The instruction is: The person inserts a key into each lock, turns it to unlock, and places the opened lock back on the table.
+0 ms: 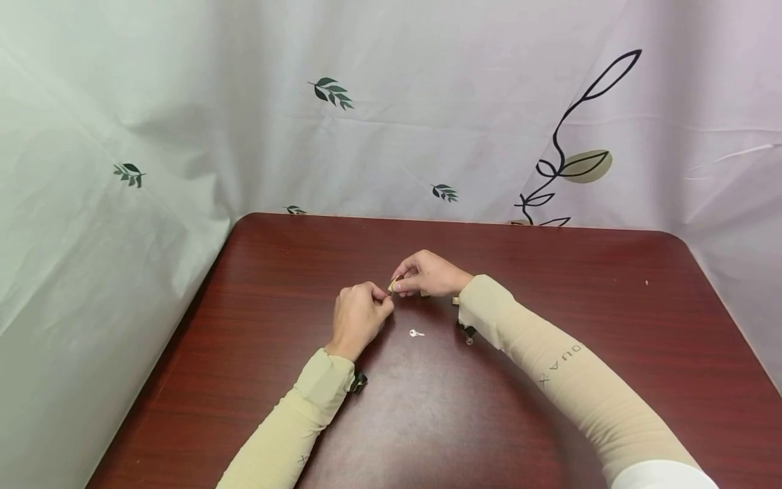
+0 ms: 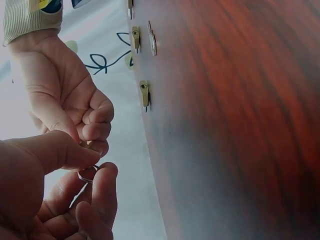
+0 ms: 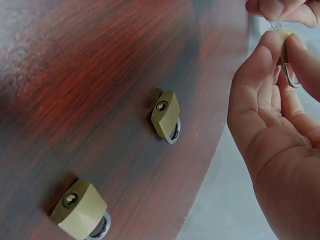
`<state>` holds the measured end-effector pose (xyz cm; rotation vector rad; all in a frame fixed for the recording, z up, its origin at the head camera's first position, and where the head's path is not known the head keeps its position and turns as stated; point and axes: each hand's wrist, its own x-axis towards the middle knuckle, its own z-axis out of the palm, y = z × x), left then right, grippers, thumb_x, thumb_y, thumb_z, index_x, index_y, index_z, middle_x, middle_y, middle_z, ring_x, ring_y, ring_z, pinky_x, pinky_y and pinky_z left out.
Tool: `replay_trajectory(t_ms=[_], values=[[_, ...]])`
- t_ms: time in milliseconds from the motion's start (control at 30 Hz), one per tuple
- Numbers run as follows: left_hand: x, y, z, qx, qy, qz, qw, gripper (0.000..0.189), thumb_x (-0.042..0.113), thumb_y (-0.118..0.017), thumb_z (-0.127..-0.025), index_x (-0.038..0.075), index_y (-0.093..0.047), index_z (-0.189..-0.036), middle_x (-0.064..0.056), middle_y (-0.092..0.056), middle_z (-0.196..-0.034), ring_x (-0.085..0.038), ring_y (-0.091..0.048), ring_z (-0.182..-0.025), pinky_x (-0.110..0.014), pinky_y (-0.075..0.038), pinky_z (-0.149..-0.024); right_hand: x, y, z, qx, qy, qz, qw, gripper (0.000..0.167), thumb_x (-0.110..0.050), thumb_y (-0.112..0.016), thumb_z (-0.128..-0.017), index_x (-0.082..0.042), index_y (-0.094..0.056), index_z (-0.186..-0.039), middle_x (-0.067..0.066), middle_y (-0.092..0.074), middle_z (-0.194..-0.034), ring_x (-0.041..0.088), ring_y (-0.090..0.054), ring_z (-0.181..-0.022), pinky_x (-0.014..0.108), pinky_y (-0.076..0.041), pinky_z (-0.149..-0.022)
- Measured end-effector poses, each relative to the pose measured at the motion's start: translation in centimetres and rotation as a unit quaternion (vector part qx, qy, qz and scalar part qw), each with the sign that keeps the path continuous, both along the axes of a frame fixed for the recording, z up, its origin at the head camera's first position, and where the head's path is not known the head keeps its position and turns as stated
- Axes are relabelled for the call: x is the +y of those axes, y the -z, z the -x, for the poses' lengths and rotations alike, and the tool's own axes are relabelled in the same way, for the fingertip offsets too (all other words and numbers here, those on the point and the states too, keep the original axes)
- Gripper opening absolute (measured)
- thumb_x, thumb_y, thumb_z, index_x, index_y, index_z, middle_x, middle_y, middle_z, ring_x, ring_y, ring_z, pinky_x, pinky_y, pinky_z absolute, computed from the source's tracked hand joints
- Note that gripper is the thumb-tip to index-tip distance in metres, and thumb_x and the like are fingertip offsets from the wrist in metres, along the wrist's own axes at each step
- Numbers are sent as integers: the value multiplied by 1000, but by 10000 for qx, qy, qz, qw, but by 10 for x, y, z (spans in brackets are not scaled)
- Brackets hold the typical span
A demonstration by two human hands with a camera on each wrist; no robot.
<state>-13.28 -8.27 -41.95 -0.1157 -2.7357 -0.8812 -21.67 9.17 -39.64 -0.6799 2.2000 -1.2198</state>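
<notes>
Between the thumb and fingers of my right hand (image 1: 430, 273) is a small brass padlock (image 3: 283, 47), its silver shackle pointing back toward the palm in the right wrist view. My left hand (image 1: 360, 316) pinches a small silver key (image 3: 275, 24) at the end of the padlock opposite the shackle. Fingertips of both hands almost meet there, and they hide most of the key. The left wrist view shows a thin metal loop (image 2: 87, 174) by the left fingers. Both hands are held over the far half of the table.
Two more brass padlocks, a nearer one (image 3: 80, 210) and a farther one (image 3: 167, 114), rest on the reddish-brown table (image 1: 391, 421) with keyholes showing. A loose silver key (image 1: 417, 333) lies between the forearms. A leaf-patterned white curtain (image 1: 379, 136) hangs behind the table.
</notes>
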Motion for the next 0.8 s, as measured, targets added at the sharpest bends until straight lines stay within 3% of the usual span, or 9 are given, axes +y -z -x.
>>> replay_trajectory(t_ms=[267, 433, 800], values=[[-1, -1, 0, -6, 9, 27, 10000, 4, 14, -73, -74, 12, -77, -75, 2, -71, -68, -24, -69, -64, -39, -52, -57, -3, 1, 0, 2, 3, -53, 10000, 12, -10, -71, -94, 1, -74, -99, 3, -71, -77, 16, -67, -72, 25, -50, -58], [1, -1, 0, -13, 13, 106, 9999, 4, 14, -73, -74, 12, -77, -75, 2, -71, -68, -25, -69, -64, -39, -52, -58, -3, 2, 1, -62, 43, -88, 9999, 11, -10, -72, -94, 0, -74, -98, 3, -72, -77, 21, -69, -75, 27, -51, -60], [5, -4, -2, 194, 20, 152, 9997, 4, 12, -74, -73, 10, -76, -75, 1, -72, -69, -26, -69, -64, -41, -52, -58, -1, -1, 1, -14, 5, -197, 9998, 10, -10, -71, -94, -1, -74, -97, 2, -71, -76, 17, -67, -72, 25, -50, -57]])
